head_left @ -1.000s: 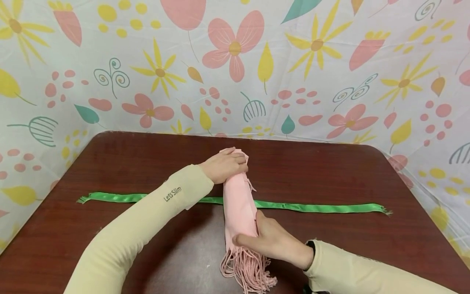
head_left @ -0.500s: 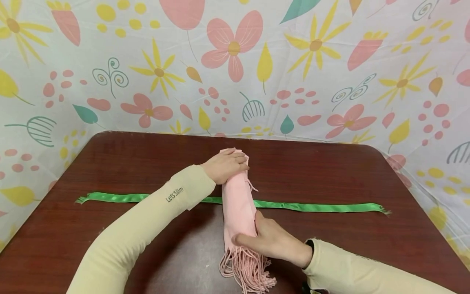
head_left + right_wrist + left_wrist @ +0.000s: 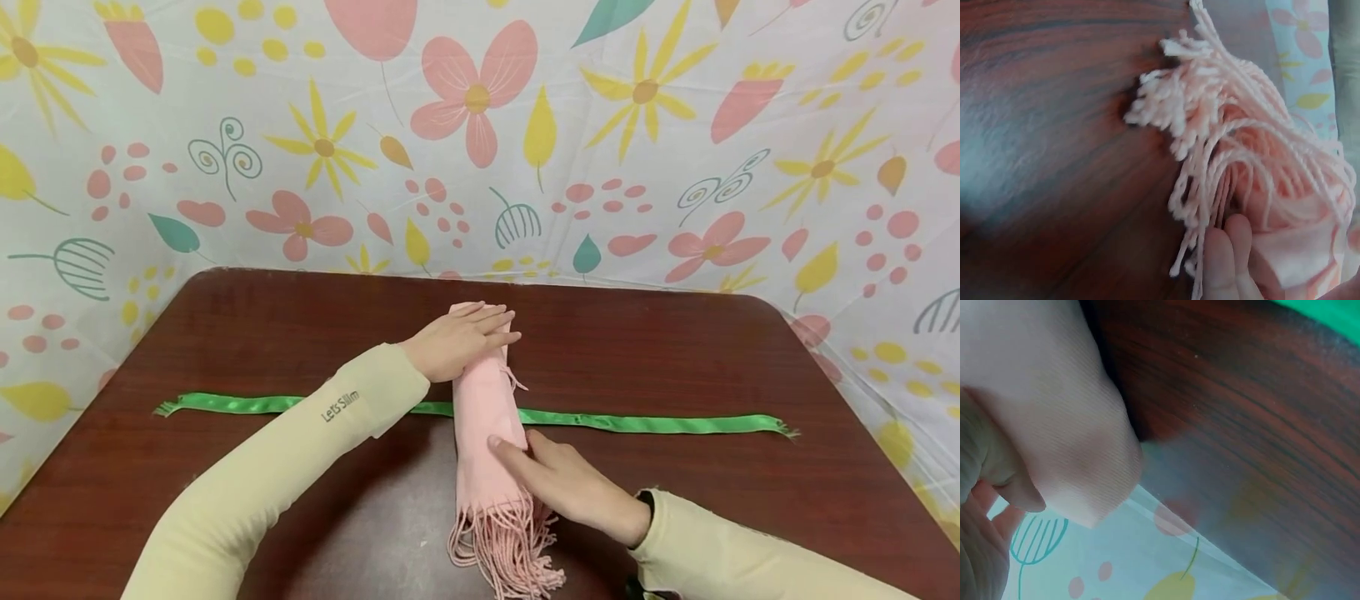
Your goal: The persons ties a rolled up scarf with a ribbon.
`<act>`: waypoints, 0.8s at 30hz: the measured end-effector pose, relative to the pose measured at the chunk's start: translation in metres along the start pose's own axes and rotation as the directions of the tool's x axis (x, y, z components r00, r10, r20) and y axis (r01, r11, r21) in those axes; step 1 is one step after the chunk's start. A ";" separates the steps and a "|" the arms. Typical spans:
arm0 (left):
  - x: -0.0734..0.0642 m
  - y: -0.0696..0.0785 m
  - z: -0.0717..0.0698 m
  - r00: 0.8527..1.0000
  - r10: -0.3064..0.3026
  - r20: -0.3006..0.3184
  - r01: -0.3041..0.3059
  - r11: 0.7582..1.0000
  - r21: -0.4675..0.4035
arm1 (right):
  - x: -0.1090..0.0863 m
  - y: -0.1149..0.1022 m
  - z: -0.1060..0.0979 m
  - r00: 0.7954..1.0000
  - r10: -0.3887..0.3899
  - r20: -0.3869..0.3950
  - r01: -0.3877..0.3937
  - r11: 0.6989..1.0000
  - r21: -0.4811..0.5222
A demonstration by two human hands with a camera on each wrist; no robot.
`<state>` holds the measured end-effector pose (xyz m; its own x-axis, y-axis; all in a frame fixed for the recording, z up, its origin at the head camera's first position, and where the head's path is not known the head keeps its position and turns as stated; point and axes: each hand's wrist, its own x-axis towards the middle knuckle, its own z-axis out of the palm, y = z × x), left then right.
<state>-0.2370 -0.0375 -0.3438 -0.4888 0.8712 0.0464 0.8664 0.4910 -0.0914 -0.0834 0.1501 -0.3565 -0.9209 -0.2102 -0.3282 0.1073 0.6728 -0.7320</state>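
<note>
A folded pink scarf (image 3: 483,433) with a twisted fringe at its near end lies lengthwise on the table, across a green ribbon (image 3: 645,423). My left hand (image 3: 461,337) rests on the far end of the scarf, its fingers extended over the top. In the left wrist view the thumb lies along the scarf (image 3: 1072,425). My right hand (image 3: 566,479) holds the scarf's right edge near the fringe, thumb on top. Fingertips (image 3: 1219,256) show beside the fringe (image 3: 1210,106) in the right wrist view; part of the grip is hidden.
The dark wooden table (image 3: 300,317) has rounded far corners. A white cloth backdrop (image 3: 390,167) printed with flowers and leaves stands behind and beside it. The ribbon's frayed ends reach out to both sides of the scarf.
My left hand's fingers have spread and extended further right over the scarf. My right thumb has shifted up the scarf, away from the fringe. The ribbon has not moved.
</note>
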 end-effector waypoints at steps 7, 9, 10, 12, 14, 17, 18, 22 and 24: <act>-0.011 0.001 0.002 0.995 -0.095 -0.032 0.095 0.995 0.008 | 0.002 0.009 -0.007 0.999 -0.031 0.015 0.030 0.997 0.071; -0.016 0.001 0.003 0.990 -0.136 -0.031 0.136 0.991 0.003 | 0.003 0.011 -0.008 1.000 -0.030 0.009 0.029 0.997 0.066; -0.017 0.001 0.004 0.987 -0.158 -0.033 0.158 0.987 -0.003 | 0.004 0.012 -0.009 0.999 -0.033 0.003 0.032 0.997 0.064; -0.022 0.001 0.004 0.979 -0.200 -0.034 0.200 0.980 -0.018 | 0.005 0.013 -0.010 0.999 -0.036 -0.009 0.037 0.997 0.064; -0.026 0.001 0.003 0.971 -0.236 -0.040 0.235 0.971 -0.031 | 0.007 0.014 -0.012 0.999 -0.036 -0.028 0.038 0.997 0.067; -0.034 0.000 0.003 0.961 -0.269 -0.055 0.267 0.963 -0.044 | 0.008 0.018 -0.016 0.997 -0.036 -0.067 0.041 0.997 0.068; -0.036 -0.001 0.004 0.959 -0.277 -0.064 0.274 0.960 -0.050 | 0.009 0.020 -0.018 0.996 -0.037 -0.082 0.042 0.997 0.066; -0.047 -0.003 0.007 0.952 -0.294 -0.082 0.288 0.955 -0.074 | 0.010 0.027 -0.024 0.991 -0.033 -0.131 0.040 0.998 0.049; -0.051 -0.004 0.010 0.950 -0.295 -0.100 0.288 0.954 -0.080 | 0.011 0.030 -0.025 0.989 -0.034 -0.145 0.040 0.998 0.040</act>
<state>-0.2163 -0.0835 -0.3554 -0.7099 0.6834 0.1704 0.6942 0.7198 0.0056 -0.0996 0.1863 -0.3671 -0.9686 -0.1277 -0.2132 0.0854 0.6347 -0.7680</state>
